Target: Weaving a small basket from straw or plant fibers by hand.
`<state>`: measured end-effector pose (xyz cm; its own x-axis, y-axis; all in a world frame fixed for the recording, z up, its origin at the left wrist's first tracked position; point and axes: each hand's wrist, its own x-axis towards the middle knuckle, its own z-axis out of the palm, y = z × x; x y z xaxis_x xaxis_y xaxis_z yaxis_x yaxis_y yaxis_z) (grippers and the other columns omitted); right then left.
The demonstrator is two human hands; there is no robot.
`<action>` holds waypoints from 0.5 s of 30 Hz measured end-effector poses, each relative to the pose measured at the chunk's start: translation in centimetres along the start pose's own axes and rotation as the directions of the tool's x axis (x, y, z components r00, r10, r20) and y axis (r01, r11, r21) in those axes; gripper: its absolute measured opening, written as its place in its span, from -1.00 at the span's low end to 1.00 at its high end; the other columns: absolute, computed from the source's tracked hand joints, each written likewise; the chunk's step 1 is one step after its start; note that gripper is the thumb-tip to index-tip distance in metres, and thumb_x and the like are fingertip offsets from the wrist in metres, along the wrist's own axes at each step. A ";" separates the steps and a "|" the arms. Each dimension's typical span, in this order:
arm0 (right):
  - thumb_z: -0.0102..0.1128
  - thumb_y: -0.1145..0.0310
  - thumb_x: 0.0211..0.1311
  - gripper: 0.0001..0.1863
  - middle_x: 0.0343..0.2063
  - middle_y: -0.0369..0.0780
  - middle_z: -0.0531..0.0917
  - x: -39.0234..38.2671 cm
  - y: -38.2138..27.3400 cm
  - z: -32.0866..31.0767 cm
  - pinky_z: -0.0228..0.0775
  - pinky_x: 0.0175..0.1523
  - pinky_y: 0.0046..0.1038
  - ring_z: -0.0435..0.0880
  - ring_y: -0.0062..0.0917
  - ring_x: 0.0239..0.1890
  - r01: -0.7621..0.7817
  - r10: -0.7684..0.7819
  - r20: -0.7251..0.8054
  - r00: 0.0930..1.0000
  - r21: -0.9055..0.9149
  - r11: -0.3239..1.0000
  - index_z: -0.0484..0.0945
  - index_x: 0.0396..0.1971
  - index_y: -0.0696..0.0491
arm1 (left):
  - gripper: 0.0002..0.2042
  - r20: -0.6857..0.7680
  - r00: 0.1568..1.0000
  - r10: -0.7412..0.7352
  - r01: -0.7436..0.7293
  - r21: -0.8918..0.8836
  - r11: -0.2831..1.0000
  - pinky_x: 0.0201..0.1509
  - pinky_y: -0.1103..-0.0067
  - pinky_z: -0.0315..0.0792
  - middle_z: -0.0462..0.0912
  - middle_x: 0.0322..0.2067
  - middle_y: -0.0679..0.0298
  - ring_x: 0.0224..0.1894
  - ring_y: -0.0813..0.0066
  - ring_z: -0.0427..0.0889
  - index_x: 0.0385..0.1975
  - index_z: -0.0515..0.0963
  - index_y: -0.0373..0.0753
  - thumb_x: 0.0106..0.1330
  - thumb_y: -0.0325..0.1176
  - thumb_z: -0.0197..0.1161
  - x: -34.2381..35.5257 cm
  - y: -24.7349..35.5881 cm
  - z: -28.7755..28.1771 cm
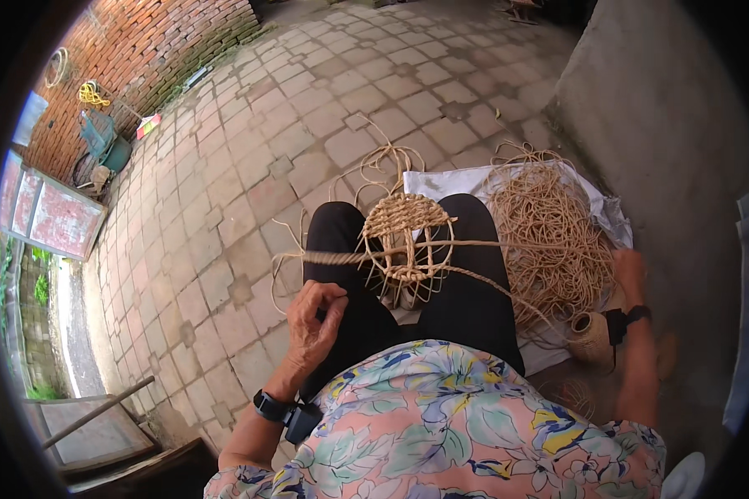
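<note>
A round woven cord piece (408,218) rests between my thighs. Its far part is closely plaited, while bare ribs and gaps show in its nearer part. A taut strand of cord (508,244) runs from it to my right hand (630,270), which is closed on the strand out at the right. My left hand (316,320) is curled closed over my left thigh, just on the near side of a blurred twisted cord (333,258). Whatever its fingers may hold is hidden. Another cord slants from the piece toward the right.
A big heap of loose tan cord (545,233) lies on a white sheet (437,185) beside my right leg. A spool of twine (589,335) stands near my right wrist. Loose cord ends trail over the paving (250,191). A grey wall (666,108) rises at the right.
</note>
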<state>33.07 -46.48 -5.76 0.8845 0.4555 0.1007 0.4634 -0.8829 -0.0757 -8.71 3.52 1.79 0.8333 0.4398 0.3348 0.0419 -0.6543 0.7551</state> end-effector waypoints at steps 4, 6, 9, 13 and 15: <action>0.20 0.13 0.25 -0.57 -0.07 0.03 0.61 1.0 -8.5 -2.2 0.39 0.10 -0.16 0.57 -0.10 0.01 -0.121 0.121 -0.010 0.993 -0.013 0.993 0.58 -0.08 0.19 | -0.91 0.029 0.996 -0.081 0.082 -0.034 0.996 -0.33 0.55 0.42 0.54 -0.45 0.22 -0.45 0.44 0.53 -0.33 0.53 -0.30 0.19 -0.56 0.26 -0.5 1.0 0.3; 0.23 0.14 0.23 -0.52 -0.05 0.04 0.60 2.0 -19.9 -4.5 0.33 0.16 -0.19 0.54 -0.08 0.03 0.191 -0.132 -0.162 0.978 0.437 0.879 0.52 0.02 0.18 | -0.91 0.055 0.998 -0.041 0.042 -0.017 0.999 -0.34 0.56 0.42 0.54 -0.45 0.22 -0.46 0.45 0.54 -0.33 0.54 -0.30 0.18 -0.57 0.27 -0.1 1.5 0.7; 0.29 0.08 0.17 -0.56 -0.27 -0.13 0.65 0.5 -31.2 -8.4 0.35 0.04 -0.21 0.59 -0.23 -0.14 0.574 -0.548 -0.205 0.811 0.465 0.675 0.60 -0.17 0.18 | -0.88 0.030 0.999 0.039 -0.038 -0.012 0.999 -0.36 0.55 0.44 0.51 -0.42 0.21 -0.45 0.42 0.55 -0.33 0.55 -0.29 0.16 -0.58 0.30 1.1 2.4 1.2; 0.13 0.22 0.28 -0.70 -0.41 -0.17 0.57 -0.4 -31.9 -8.3 0.36 -0.15 -0.38 0.55 -0.34 -0.29 0.247 -0.626 0.060 0.777 0.886 0.391 0.56 -0.46 0.18 | -0.84 -0.013 0.988 0.152 -0.152 0.004 0.988 -0.38 0.54 0.44 0.48 -0.36 0.20 -0.40 0.36 0.55 -0.32 0.58 -0.26 0.10 -0.59 0.34 2.8 4.0 1.7; 0.08 0.25 0.30 -0.69 -0.49 -0.19 0.52 0.3 -24.5 -6.6 0.31 -0.23 -0.33 0.50 -0.31 -0.38 0.212 -0.493 0.129 0.861 0.789 0.577 0.52 -0.52 0.19 | -0.84 -0.009 0.986 0.168 -0.167 0.024 0.986 -0.33 0.53 0.45 0.49 -0.36 0.20 -0.36 0.35 0.55 -0.32 0.58 -0.26 0.10 -0.58 0.34 3.0 4.2 1.6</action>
<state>21.66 -25.49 2.67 0.5400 0.8417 -0.0042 0.4977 -0.3233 -0.8048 -5.16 1.10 5.11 0.8236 0.3295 0.4617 -0.0847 -0.7334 0.6746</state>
